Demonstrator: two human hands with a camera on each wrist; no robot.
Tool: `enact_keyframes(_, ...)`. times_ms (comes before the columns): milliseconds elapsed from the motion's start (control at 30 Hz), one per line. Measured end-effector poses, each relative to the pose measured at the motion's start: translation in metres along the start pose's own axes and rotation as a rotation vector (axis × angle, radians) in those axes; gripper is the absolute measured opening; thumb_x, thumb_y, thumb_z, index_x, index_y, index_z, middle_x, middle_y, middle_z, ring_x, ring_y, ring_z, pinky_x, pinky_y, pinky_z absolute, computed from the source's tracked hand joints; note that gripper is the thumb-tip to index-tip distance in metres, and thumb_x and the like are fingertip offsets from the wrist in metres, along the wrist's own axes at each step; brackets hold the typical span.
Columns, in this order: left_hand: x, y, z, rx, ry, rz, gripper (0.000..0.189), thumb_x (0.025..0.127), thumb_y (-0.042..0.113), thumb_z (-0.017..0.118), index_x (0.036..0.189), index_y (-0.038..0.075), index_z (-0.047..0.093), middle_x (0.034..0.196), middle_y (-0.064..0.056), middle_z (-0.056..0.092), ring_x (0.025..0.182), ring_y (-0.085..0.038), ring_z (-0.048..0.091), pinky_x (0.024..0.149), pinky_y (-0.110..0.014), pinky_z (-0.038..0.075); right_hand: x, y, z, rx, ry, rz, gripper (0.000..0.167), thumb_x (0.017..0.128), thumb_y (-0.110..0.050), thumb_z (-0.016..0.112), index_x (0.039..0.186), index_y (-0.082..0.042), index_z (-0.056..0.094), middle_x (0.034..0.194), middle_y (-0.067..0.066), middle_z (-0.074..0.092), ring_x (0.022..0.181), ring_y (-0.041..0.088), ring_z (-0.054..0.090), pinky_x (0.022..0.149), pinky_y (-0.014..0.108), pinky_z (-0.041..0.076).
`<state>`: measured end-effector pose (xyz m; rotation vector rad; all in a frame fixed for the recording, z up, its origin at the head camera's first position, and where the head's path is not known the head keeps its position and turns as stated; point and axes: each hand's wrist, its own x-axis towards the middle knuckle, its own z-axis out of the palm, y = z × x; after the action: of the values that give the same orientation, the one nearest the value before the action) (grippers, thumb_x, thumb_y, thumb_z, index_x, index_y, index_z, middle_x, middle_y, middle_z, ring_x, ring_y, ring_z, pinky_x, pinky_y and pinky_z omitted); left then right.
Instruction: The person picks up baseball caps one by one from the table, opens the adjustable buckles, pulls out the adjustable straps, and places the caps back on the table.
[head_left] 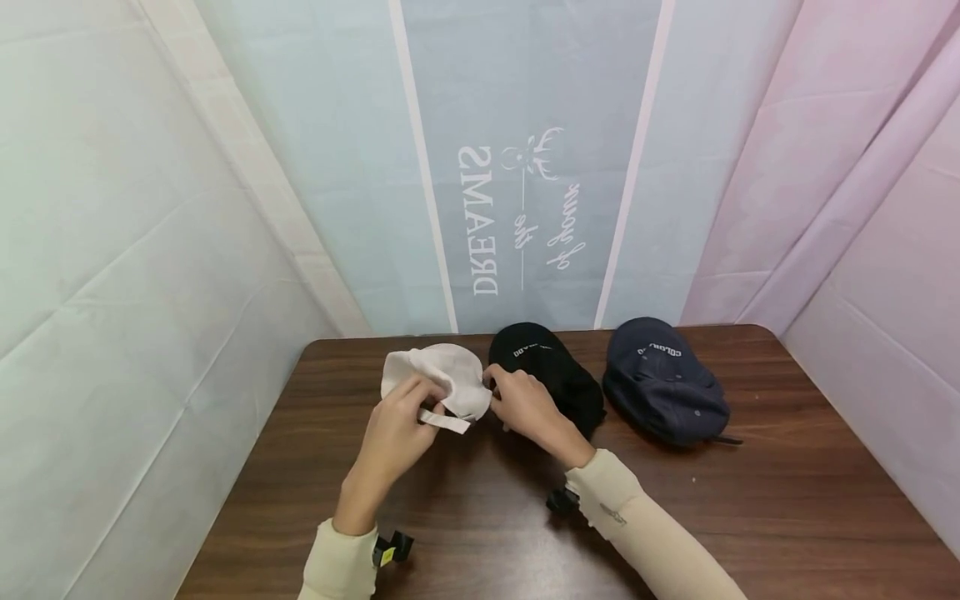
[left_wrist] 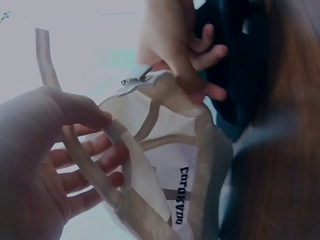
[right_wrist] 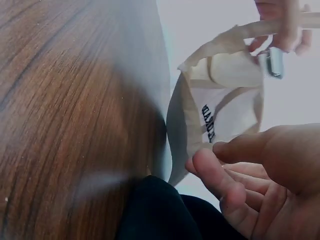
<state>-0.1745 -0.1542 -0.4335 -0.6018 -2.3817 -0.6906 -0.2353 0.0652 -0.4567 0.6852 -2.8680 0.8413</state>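
A white baseball cap (head_left: 453, 364) is held at the left of the row of caps, its hollow inside turned toward the wrist cameras. Printed letters reading COLORADO (left_wrist: 181, 195) show through in reverse on the inner front. My left hand (head_left: 401, 427) pinches the cap's back edge between thumb and fingers, beside the loose strap (head_left: 444, 421). A metal buckle (left_wrist: 136, 80) sits on the rim near the strap opening. My right hand (head_left: 528, 408) pinches the sweatband edge (right_wrist: 192, 142) on the opposite side with thumb and forefinger, overlapping the black cap (head_left: 525, 339) in the head view.
To the right lies a navy cap (head_left: 660, 387) with its strap end poking out over the wooden table (head_left: 750, 500). Behind the table's far edge hangs a printed cloth backdrop (head_left: 525, 75). Fabric walls (head_left: 150, 292) stand at both sides.
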Motion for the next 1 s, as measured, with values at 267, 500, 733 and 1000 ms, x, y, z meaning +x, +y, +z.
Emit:
enact_keyframes(267,-0.009,-0.008,0.008,0.059,-0.206,-0.105,0.019,0.086,0.006,0.084,0.092,0.020,0.074,0.098,0.007,0.069,0.082,-0.012,0.065,0.073,-0.038,0.057,-0.006,0.003,0.001,0.026,-0.080,0.024,0.030,0.103,-0.009,0.065,0.133,-0.005,0.068,0.073,-0.004,0.072,0.042,0.002,0.056,0.053,0.026,0.048)
enact_keyframes(500,-0.013,-0.009,0.012,0.031,-0.401,-0.158,0.009,0.091,0.021,0.083,0.099,0.020,0.078,0.104,0.005,0.070,0.087,-0.014,0.066,0.077,-0.036,0.056,-0.008,0.002,0.003,0.031,-0.118,0.021,0.030,0.103,-0.014,0.067,0.132,-0.006,0.070,0.090,0.001,0.079,0.046,0.001,0.058,0.055,0.027,0.051)
enact_keyframes(733,-0.014,-0.006,0.008,0.012,-0.469,-0.204,0.029,0.096,0.055,0.073,0.105,0.027,0.078,0.112,0.009,0.069,0.097,-0.017,0.071,0.081,-0.037,0.058,-0.012,0.003,0.005,0.039,-0.149,0.006,0.025,0.103,-0.017,0.068,0.125,-0.006,0.072,0.085,-0.001,0.077,0.047,0.004,0.058,0.053,0.028,0.050)
enact_keyframes(1000,-0.008,-0.011,-0.003,-0.003,-0.265,-0.190,0.003,0.098,0.026,0.076,0.097,0.023,0.077,0.096,0.009,0.072,0.085,-0.015,0.072,0.073,-0.034,0.056,-0.016,0.003,0.009,-0.009,-0.169,-0.017,0.018,0.103,-0.022,0.070,0.117,-0.011,0.074,0.083,-0.007,0.075,0.047,0.001,0.057,0.061,0.030,0.054)
